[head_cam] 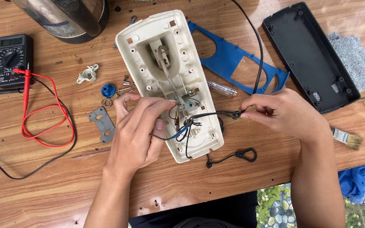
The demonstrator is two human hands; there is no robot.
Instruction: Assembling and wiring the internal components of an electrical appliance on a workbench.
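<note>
Head view — cream housing [170,80] lies lengthwise, narrow end toward person

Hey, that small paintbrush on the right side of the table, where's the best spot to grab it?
Take the paintbrush by its metal band, coming from above: it lies flat, bristles pointing right, and its handle end is hidden behind the right hand's wrist.

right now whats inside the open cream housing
Inside the cream housing show a grey metal strip in the upper recess and, lower down, black, red and blue wires. The left hand covers the parts those wires join; the right hand pinches the black cord.
</note>
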